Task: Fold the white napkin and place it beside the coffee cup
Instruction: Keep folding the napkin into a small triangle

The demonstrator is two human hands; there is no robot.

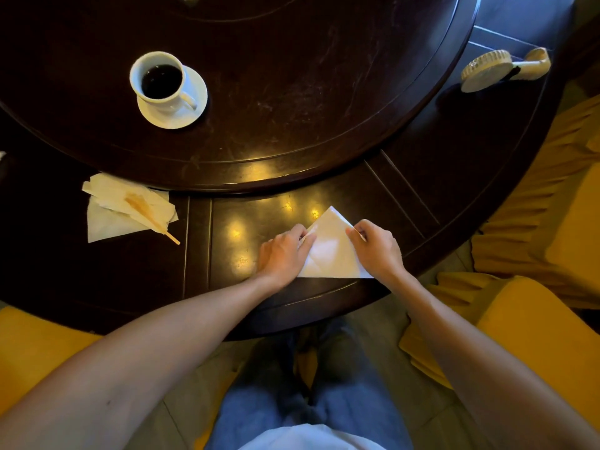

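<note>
The white napkin (331,254) lies folded into a triangle on the near rim of the dark table (130,271). Its tip points far and its long edge runs left to right. At far left, well apart from it, the coffee cup (160,81) holds dark coffee and stands on a saucer (175,120). The napkin sits between the hands: the left hand (282,254) pinches its left slope with curled fingers, and the right hand (376,248) pinches its right slope.

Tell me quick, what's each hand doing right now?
Left hand: fingers on the left edge of the white napkin; pressing or pinching, cannot tell.
Right hand: fingers pinching the napkin's right edge.
</note>
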